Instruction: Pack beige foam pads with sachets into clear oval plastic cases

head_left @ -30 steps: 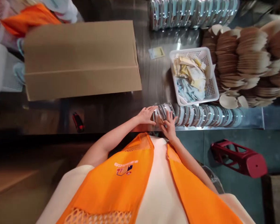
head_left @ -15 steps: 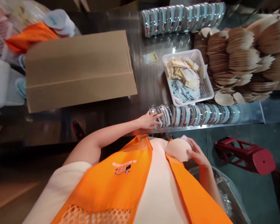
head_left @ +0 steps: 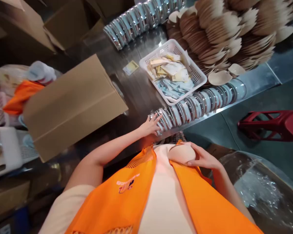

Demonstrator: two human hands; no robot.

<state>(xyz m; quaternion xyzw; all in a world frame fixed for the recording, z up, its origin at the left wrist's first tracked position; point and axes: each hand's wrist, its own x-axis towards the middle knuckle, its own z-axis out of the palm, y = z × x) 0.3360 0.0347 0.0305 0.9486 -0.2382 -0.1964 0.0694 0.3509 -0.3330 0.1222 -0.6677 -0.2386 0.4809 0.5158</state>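
My left hand (head_left: 150, 126) lies with spread fingers against the left end of the near row of round, clear shiny packs (head_left: 185, 111), which stand on edge with pale inserts. My right hand (head_left: 202, 156) pinches a smooth beige oval pad, shaped like a cup (head_left: 182, 154), close to my chest. Thumb and fingers hold its right side. Just behind the row sits a white perforated basket (head_left: 202, 79) of small yellow and blue packets (head_left: 173, 76). Stacks of similar beige pads (head_left: 210, 29) lie to its right, with loose ones in front.
A closed cardboard box (head_left: 73, 107) lies on the dark metal table (head_left: 127, 94) at left. A single yellow packet (head_left: 131, 67) and another row of packs (head_left: 141, 19) are behind. At right are a red stool (head_left: 271, 125) and a bin with clear plastic wrap (head_left: 258, 185).
The view has turned and shifted, so the table now appears tilted. My left hand stays at the row's end. My right hand still holds the beige pad, now turned slightly against my chest.
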